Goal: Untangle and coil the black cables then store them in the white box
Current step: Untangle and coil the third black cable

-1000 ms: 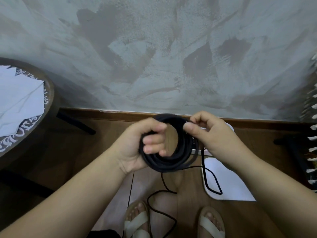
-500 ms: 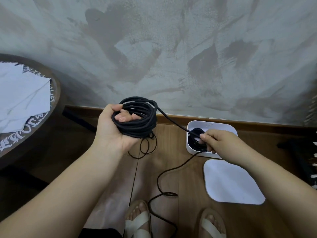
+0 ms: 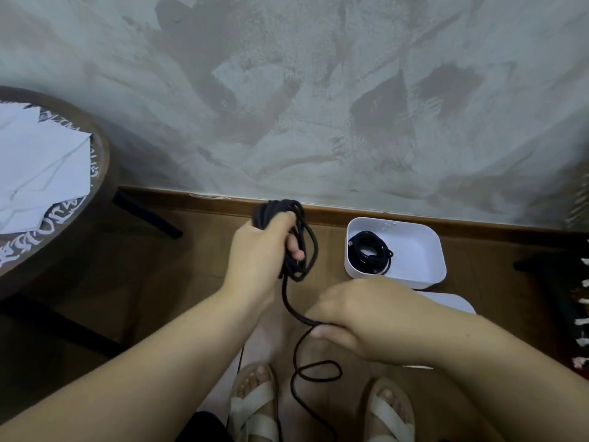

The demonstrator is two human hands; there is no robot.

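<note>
My left hand (image 3: pixel 255 250) grips a coil of black cable (image 3: pixel 302 240), held up in front of the skirting board. One strand runs down from the coil to my right hand (image 3: pixel 353 314), which pinches it lower and nearer to me. Below that hand the loose cable tail (image 3: pixel 314 374) loops on the wooden floor between my feet. The white box (image 3: pixel 424 250) stands open on the floor by the wall, to the right of the coil. A second coiled black cable (image 3: pixel 366 253) lies inside it at its left side.
The white lid (image 3: pixel 455 303) lies on the floor in front of the box, mostly hidden by my right forearm. A round dark table (image 3: pixel 95 173) with white papers stands at the left. A grey plastered wall (image 3: pixel 318 106) runs straight ahead.
The view tilted down, so the box is now in full view. My right hand left the box area and came down toward me, pinching the strand lower. The left hand keeps the coil.
</note>
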